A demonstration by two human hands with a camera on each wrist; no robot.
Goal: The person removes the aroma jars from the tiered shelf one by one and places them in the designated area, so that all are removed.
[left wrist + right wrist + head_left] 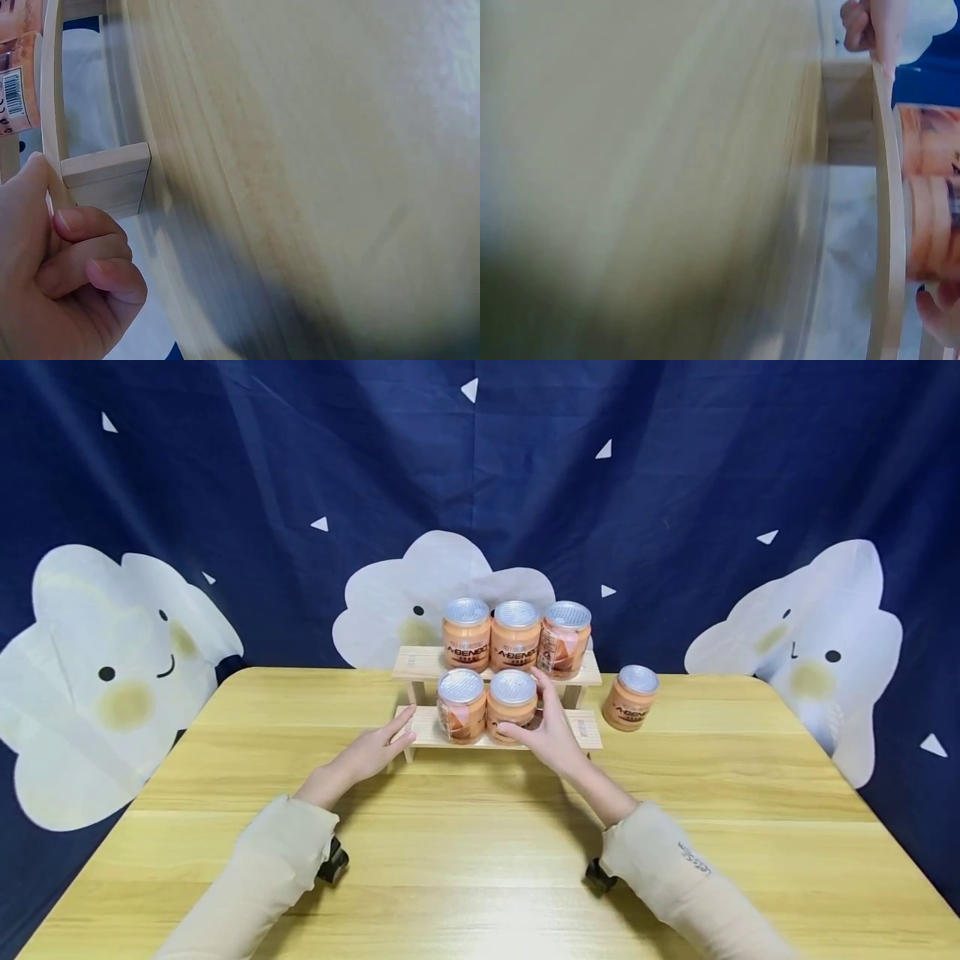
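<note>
My left hand (367, 753) pinches the left end of the lower step of a two-tier wooden display stand (426, 724). In the left wrist view, the thumb lies against the board while the curled fingers (90, 251) sit beneath it, beside the stand's leg. With thumb and fingers on either side, my right hand (553, 739) grips an orange jar with a silver lid (513, 688), upright on the lower step. Directly left of it stands a matching jar (462, 708). The right wrist view catches only part of the right hand (941, 315), at its right edge.
Three similar jars, left (467, 639), middle (515, 639) and right (566, 643), line the upper step. Another jar (631, 700) stands on the wooden table (480, 860), right of the stand. Behind hangs a dark blue cloth (480, 468) printed with clouds.
</note>
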